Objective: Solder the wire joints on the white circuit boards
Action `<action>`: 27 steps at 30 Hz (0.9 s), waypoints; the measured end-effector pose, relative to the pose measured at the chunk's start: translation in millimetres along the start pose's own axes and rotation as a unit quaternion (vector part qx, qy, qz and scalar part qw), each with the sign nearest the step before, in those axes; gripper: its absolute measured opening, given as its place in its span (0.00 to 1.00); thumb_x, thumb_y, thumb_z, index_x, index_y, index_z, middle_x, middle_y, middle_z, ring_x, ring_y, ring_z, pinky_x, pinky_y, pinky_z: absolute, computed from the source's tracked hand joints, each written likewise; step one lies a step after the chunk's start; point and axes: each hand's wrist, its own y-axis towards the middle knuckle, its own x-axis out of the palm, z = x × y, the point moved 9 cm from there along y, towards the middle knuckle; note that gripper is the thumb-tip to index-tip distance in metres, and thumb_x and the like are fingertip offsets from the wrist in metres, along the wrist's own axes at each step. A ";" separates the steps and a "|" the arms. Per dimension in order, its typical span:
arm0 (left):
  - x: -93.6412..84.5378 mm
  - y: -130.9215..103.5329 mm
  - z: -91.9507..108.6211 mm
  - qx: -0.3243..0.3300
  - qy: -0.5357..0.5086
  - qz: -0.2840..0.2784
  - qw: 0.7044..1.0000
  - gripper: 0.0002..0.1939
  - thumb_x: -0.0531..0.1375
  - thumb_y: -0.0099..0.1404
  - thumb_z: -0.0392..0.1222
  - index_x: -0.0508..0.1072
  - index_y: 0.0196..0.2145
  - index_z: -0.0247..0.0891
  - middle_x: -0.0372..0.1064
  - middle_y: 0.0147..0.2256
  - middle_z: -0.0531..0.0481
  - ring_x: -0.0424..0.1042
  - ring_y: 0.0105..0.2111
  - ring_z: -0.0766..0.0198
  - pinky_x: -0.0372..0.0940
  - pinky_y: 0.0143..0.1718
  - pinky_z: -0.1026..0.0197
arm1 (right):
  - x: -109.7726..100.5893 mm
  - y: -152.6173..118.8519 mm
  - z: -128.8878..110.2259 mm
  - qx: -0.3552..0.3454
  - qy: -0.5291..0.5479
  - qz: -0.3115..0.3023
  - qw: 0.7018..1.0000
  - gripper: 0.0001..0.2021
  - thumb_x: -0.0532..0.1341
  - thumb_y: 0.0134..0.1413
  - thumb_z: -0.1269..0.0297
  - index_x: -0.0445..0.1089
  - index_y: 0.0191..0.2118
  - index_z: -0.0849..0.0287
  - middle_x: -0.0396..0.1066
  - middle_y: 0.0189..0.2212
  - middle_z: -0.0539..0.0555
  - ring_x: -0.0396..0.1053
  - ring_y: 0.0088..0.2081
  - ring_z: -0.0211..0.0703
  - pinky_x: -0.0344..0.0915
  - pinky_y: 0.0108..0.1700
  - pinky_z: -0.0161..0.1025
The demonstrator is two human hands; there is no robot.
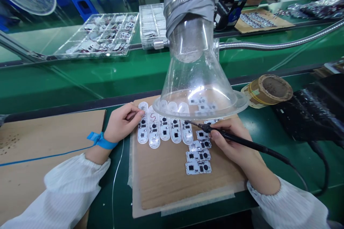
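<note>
My right hand [232, 139] grips a black soldering iron [242, 141], its tip pointing left over the rightmost rounded white piece [187, 132]. Several such long pieces stand side by side in a row, each bearing a small circuit board; a thin red wire [153, 116] lies on the second from the left. At the upper part of the leftmost piece [143, 128], my left hand [122, 121] is closed in a pinch; what its fingertips hold cannot be made out. Loose white circuit boards [198, 167] form a column below the iron.
A clear fume hood [199, 75] hangs over the brown board [161, 182], hiding part of the pieces. On the right sit a round tub [268, 89] and a black device [309, 111]. Behind are divided trays [102, 34]. A blue wrist strap [103, 140] trails its cord left.
</note>
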 end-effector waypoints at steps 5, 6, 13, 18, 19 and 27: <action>0.9 0.3 5.5 0.024 -0.005 -0.001 1.000 0.07 0.64 0.71 0.38 0.73 0.33 0.40 0.51 0.21 0.61 0.56 0.21 0.70 0.59 0.29 0.63 | -0.1 -2.3 2.1 0.002 -0.009 -0.008 1.000 0.04 0.67 0.68 0.61 0.74 0.45 0.51 0.80 0.34 0.50 0.78 0.31 0.42 0.71 0.30 0.36; -0.8 0.5 6.2 0.029 -0.007 0.003 1.000 0.07 0.64 0.71 0.37 0.74 0.33 0.40 0.51 0.22 0.61 0.56 0.22 0.70 0.58 0.29 0.63 | -1.0 -2.8 2.5 0.008 -0.012 -0.010 1.000 0.04 0.68 0.68 0.60 0.74 0.45 0.51 0.80 0.34 0.50 0.78 0.30 0.42 0.71 0.29 0.35; -22.5 2.0 -2.6 0.036 -0.013 0.054 0.998 0.07 0.64 0.71 0.34 0.72 0.34 0.40 0.51 0.23 0.60 0.54 0.23 0.70 0.53 0.27 0.63 | -10.7 2.7 -12.6 0.083 0.057 0.051 0.994 0.04 0.66 0.70 0.58 0.74 0.44 0.51 0.78 0.32 0.50 0.78 0.32 0.43 0.74 0.33 0.38; -19.7 3.2 -4.6 0.032 -0.008 0.041 0.999 0.06 0.64 0.71 0.35 0.72 0.34 0.39 0.51 0.23 0.60 0.55 0.23 0.70 0.54 0.27 0.64 | 6.5 8.6 -19.8 0.069 0.053 0.056 0.995 0.04 0.66 0.71 0.60 0.74 0.42 0.51 0.77 0.32 0.49 0.76 0.30 0.41 0.71 0.30 0.36; -18.5 3.5 -4.1 0.031 -0.006 0.038 0.999 0.06 0.64 0.71 0.35 0.73 0.34 0.39 0.51 0.23 0.60 0.55 0.22 0.70 0.54 0.27 0.64 | 9.2 8.1 -17.1 0.069 0.048 0.056 0.995 0.03 0.66 0.70 0.60 0.74 0.43 0.51 0.78 0.32 0.49 0.77 0.31 0.41 0.72 0.31 0.36; -17.6 5.1 -3.9 0.029 0.006 0.036 0.999 0.06 0.63 0.71 0.36 0.72 0.34 0.39 0.50 0.23 0.61 0.55 0.23 0.69 0.54 0.27 0.63 | 22.1 7.8 -5.1 0.061 0.032 0.022 0.997 0.04 0.65 0.71 0.58 0.74 0.44 0.51 0.80 0.36 0.52 0.80 0.36 0.46 0.74 0.35 0.40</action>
